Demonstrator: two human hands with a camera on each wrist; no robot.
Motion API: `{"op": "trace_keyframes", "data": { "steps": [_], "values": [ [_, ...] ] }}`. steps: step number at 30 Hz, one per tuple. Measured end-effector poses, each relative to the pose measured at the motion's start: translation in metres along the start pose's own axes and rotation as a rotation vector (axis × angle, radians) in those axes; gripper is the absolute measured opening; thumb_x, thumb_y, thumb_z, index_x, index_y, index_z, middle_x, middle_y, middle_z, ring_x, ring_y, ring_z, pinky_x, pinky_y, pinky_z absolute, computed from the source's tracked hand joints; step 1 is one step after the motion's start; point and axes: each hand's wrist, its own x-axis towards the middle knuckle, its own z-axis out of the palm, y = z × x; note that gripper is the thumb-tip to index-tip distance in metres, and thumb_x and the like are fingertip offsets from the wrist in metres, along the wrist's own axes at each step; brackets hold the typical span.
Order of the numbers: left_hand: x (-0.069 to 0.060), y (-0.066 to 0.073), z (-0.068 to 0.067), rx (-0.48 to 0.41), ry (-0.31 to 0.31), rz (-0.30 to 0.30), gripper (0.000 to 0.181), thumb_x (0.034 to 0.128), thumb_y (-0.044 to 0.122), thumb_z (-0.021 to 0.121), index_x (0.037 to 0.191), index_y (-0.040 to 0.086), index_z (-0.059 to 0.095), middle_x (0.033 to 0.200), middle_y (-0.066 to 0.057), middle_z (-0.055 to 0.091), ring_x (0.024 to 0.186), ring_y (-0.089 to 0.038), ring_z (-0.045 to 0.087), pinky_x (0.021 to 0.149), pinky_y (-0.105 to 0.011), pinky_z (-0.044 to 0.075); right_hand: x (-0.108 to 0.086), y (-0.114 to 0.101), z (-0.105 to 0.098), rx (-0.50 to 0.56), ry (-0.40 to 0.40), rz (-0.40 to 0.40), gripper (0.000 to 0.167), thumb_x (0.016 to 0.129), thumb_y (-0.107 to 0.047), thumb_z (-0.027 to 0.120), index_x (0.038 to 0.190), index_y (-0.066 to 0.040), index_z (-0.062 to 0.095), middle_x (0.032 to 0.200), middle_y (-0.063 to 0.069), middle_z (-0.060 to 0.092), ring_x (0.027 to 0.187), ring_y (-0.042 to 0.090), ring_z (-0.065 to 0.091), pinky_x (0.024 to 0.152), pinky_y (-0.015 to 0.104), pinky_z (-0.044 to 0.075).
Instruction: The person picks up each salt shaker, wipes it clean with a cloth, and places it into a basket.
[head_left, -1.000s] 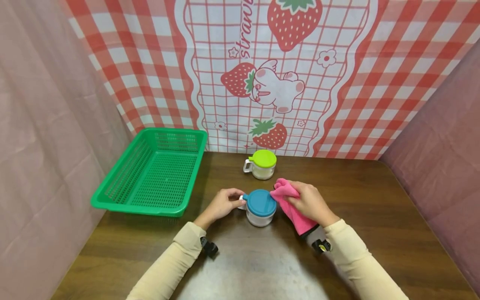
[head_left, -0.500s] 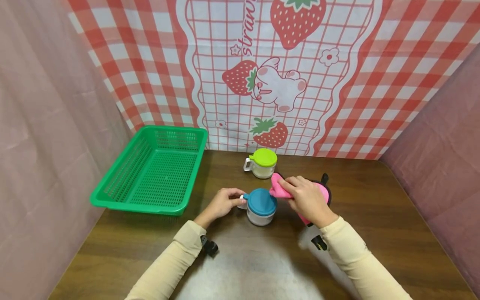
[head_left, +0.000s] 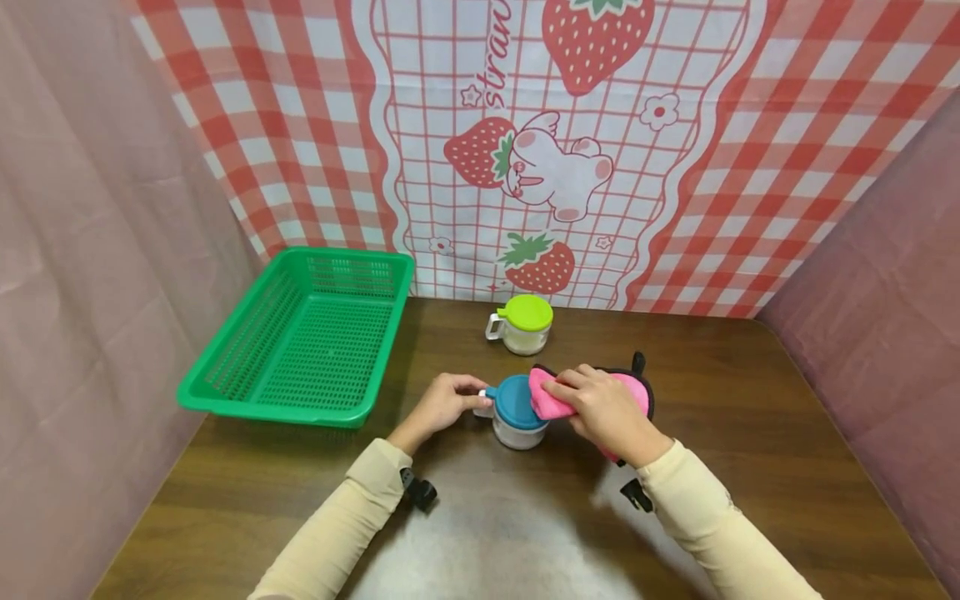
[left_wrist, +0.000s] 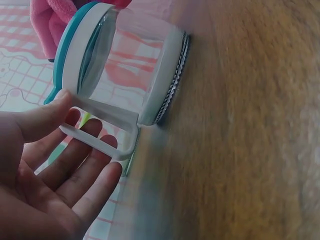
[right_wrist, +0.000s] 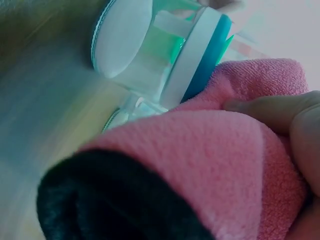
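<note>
Beside the blue-lidded jar (left_wrist: 125, 65), the left wrist view shows the left hand (left_wrist: 52, 172) pinching its handle (left_wrist: 131, 137), fingers (left_wrist: 102, 185) loosely curled; so light a hold could let the jar twist. From the right wrist, the right hand (right_wrist: 300, 125) grips a pink cloth (right_wrist: 200, 145) against the lid (right_wrist: 210, 55); a hard push might tip the jar. Overhead, the jar stands upright between both hands, the cloth now covering the lid's right edge, farther over than half a second ago.
</note>
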Motion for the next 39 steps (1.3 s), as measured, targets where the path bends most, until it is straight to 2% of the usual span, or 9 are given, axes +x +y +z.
{"op": "trace_keyframes", "data": {
  "steps": [5,11,21,30,35,39],
  "values": [
    [0.000,0.002,0.000,0.011,0.010,-0.033,0.025,0.0808,0.014,0.078,0.101,0.000,0.075,0.097,-0.015,0.075,0.084,-0.010,0.063,0.075,-0.022,0.050,-0.001,-0.006,-0.002,-0.012,-0.015,-0.038,0.048,0.063,-0.001,0.079,0.110,-0.010,0.073,0.098,0.006,0.069,0.087,0.024,0.060,0.073,0.039,0.054],
    [-0.001,0.000,0.002,0.028,0.032,-0.037,0.023,0.0801,0.012,0.078,0.100,0.001,0.075,0.094,-0.014,0.074,0.082,-0.011,0.061,0.072,-0.022,0.050,-0.002,-0.010,0.000,-0.006,0.012,-0.065,0.047,0.061,0.002,0.076,0.107,-0.010,0.074,0.094,0.005,0.068,0.085,0.022,0.058,0.074,0.038,0.052],
    [0.000,0.001,0.002,0.006,0.033,-0.039,0.022,0.0798,0.012,0.078,0.099,0.000,0.075,0.092,-0.014,0.074,0.079,-0.008,0.060,0.072,-0.021,0.050,-0.002,-0.011,0.003,0.007,0.047,-0.076,0.046,0.061,0.000,0.077,0.105,-0.011,0.075,0.093,0.003,0.069,0.084,0.021,0.059,0.074,0.037,0.052],
    [0.000,0.003,0.000,-0.030,0.001,-0.032,0.023,0.0813,0.011,0.076,0.099,-0.003,0.072,0.089,-0.016,0.072,0.076,-0.005,0.057,0.071,-0.021,0.048,0.001,-0.011,0.001,0.006,0.026,-0.068,0.046,0.062,-0.001,0.076,0.107,-0.012,0.074,0.096,0.003,0.069,0.085,0.021,0.058,0.075,0.037,0.052],
    [0.000,-0.003,0.000,-0.013,-0.046,0.007,0.024,0.0859,0.013,0.072,0.105,-0.002,0.071,0.097,-0.015,0.072,0.084,-0.007,0.058,0.077,-0.021,0.048,0.001,-0.013,0.001,0.013,0.005,-0.055,0.045,0.063,-0.002,0.076,0.106,-0.011,0.074,0.096,0.003,0.069,0.085,0.022,0.058,0.074,0.037,0.051],
    [0.001,-0.006,-0.001,-0.018,-0.076,0.030,0.027,0.0859,0.012,0.072,0.108,-0.002,0.071,0.101,-0.016,0.072,0.089,-0.010,0.061,0.081,-0.022,0.049,0.003,-0.013,-0.001,0.001,-0.016,-0.045,0.046,0.063,-0.002,0.077,0.107,-0.012,0.074,0.096,0.003,0.069,0.085,0.022,0.058,0.073,0.037,0.052]
  ]
}}
